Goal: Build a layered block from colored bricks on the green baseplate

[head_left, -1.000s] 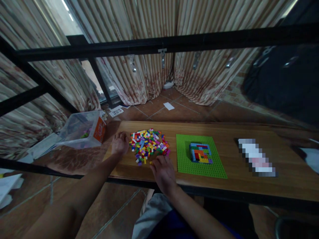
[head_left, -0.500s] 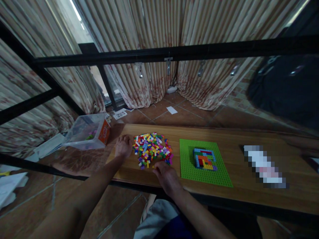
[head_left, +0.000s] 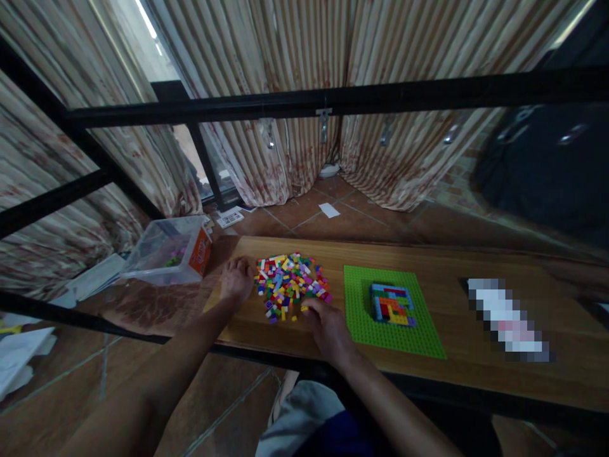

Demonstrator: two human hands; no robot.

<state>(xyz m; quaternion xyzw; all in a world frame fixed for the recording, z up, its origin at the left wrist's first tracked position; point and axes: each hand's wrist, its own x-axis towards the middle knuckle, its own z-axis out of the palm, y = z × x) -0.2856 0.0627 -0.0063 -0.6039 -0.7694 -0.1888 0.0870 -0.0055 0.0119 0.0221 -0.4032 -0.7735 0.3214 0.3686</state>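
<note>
A loose pile of small coloured toy building bricks [head_left: 285, 285] lies on the wooden table. My left hand [head_left: 236, 279] rests on the tabletop at the pile's left edge, fingers loosely bent and apart, holding nothing that I can see. At the pile's near right side, my right hand [head_left: 328, 327] is closed in a pinch, with a small yellow brick [head_left: 304, 308] at its fingertips. Right of this hand lies a green baseplate [head_left: 394, 339], bearing a low multicoloured brick build [head_left: 392, 304] with blue, red and orange parts.
A clear plastic box [head_left: 162, 257] with an orange label and some pieces inside stands left of the wooden table [head_left: 457, 368]. A blurred-out pale object [head_left: 507, 320] lies at the table's right. Beyond runs a black metal bar [head_left: 295, 105] with hanging clips, before striped curtains.
My right hand has shifted slightly right and away from me, and a yellow brick shows at its fingertips. One loose yellow brick stays on the table. My left hand keeps its place.
</note>
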